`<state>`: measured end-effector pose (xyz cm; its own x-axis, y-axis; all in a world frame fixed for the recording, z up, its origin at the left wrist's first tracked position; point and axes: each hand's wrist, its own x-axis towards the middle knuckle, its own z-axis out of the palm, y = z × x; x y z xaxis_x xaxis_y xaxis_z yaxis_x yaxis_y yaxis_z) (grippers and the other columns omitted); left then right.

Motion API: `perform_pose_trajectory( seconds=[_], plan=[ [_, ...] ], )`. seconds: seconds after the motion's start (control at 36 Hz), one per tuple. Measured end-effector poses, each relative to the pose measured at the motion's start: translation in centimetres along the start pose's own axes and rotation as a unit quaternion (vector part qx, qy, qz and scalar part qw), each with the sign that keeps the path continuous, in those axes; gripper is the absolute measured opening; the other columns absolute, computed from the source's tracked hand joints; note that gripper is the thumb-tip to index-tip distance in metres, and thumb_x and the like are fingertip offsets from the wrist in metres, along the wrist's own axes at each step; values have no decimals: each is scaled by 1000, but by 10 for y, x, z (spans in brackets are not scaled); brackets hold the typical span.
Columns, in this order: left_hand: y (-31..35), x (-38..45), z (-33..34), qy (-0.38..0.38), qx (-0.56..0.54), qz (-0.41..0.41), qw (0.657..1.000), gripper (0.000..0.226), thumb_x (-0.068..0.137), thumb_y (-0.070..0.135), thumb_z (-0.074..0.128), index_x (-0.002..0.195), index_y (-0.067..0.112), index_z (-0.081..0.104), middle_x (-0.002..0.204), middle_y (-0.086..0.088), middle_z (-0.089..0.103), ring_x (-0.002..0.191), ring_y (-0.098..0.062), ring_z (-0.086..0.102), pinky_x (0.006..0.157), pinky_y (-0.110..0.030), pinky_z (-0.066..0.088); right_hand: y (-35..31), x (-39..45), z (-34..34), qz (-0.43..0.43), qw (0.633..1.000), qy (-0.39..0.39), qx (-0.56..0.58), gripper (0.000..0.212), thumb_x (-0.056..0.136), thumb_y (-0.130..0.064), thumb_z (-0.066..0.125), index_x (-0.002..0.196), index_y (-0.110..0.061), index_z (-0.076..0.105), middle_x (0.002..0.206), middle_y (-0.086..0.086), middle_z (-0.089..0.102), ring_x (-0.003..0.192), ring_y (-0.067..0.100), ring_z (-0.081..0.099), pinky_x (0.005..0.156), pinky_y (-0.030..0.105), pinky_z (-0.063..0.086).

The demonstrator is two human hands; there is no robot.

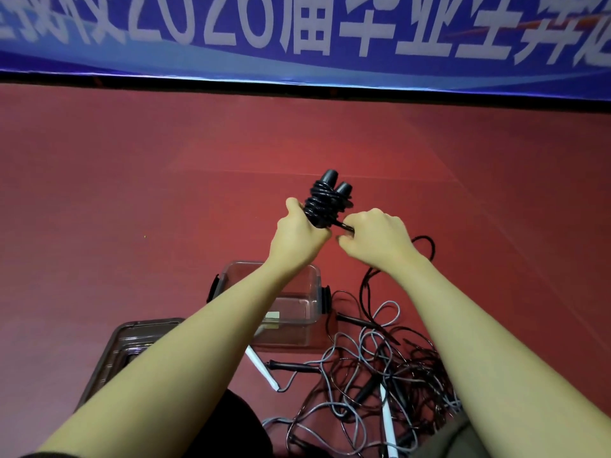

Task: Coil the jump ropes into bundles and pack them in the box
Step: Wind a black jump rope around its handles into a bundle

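While both arms are reaching out over the red floor [132, 193], the left hand [299, 234] is wrapping its grip around a black rope bundle [325, 204], holding it up in the air with the two handle ends poking out at the far side. Just to the right, the right hand [377, 238] is pinching the loose black rope end [344, 225] where it is coming off the bundle, fingers curled tight. Down below the left forearm, the clear box [297, 305] is sitting open on the floor, its lid [132, 342] lying near and to the left. Right of the box, a tangle of ropes [380, 375], grey and black, is sprawling across the floor. Far across the scene, a blue banner [297, 34] is hanging.
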<state>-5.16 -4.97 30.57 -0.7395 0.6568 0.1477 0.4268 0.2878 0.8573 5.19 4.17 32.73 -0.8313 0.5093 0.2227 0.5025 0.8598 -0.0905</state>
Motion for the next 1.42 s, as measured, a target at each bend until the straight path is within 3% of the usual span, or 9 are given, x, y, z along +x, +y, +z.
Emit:
perform_pose_trajectory(
  seconds=[0.17,0.28,0.56,0.72,0.83,1.11,1.17,1.25,1.42],
  plan=[
    [-12,3,0,1,83,-9,997,35,82,19,59,104,8,34,89,-11,61,79,-34,61,63,-38,47,-3,-1,1,-32,999,-29,5,33,88,-31,53,60,-20,39,61,-4,41,69,27,49,60,29,31],
    [-21,6,-3,8,170,-18,985,34,84,20,58,105,9,34,89,-9,57,76,-33,56,63,-34,41,-8,-3,-2,-64,998,-27,14,19,88,-28,54,83,-12,62,61,-4,44,68,27,51,60,28,32],
    [-33,11,-7,21,381,39,924,17,91,14,48,94,10,32,96,-15,64,83,-36,61,60,-33,34,-17,-5,-6,-173,972,-19,-156,21,88,-13,45,102,-18,59,97,-2,61,89,26,62,57,28,26],
    [-35,14,-11,-7,469,65,881,8,91,9,46,95,10,39,101,-12,64,87,-34,62,61,-32,32,-21,0,3,-244,939,118,-211,28,43,-2,78,56,-18,58,53,-4,52,42,21,51,48,24,29],
    [-36,15,-12,-50,517,108,848,19,92,16,48,110,9,50,102,-9,65,90,-33,62,62,-31,32,-22,-2,7,-265,918,212,-204,23,56,2,69,62,-17,57,56,-2,49,46,21,47,62,30,46],
    [-28,10,-9,-118,571,284,762,11,86,19,51,91,18,61,91,-3,69,87,-27,62,68,-25,27,-15,-6,-1,-116,961,161,-195,31,39,-2,76,62,-15,59,51,-3,54,52,22,55,83,48,50],
    [-26,9,-9,-106,550,348,752,10,67,18,70,70,18,61,66,-2,66,61,-24,59,61,-23,24,-12,-3,-1,-99,967,151,-180,31,40,-1,79,60,-13,59,48,-2,54,54,23,55,86,55,47],
    [-30,12,-11,-102,513,437,732,41,29,11,81,41,20,43,33,4,41,34,-22,24,55,-20,16,-7,1,3,-77,978,127,-149,22,54,3,75,62,-10,60,50,0,56,65,27,56,98,63,35],
    [-24,7,-12,-115,467,519,707,33,51,6,74,50,20,44,43,6,45,41,-19,42,58,-29,9,8,5,6,-50,985,80,-141,17,85,-3,51,88,-15,62,78,-3,62,96,23,49,112,48,10]
  ],
)
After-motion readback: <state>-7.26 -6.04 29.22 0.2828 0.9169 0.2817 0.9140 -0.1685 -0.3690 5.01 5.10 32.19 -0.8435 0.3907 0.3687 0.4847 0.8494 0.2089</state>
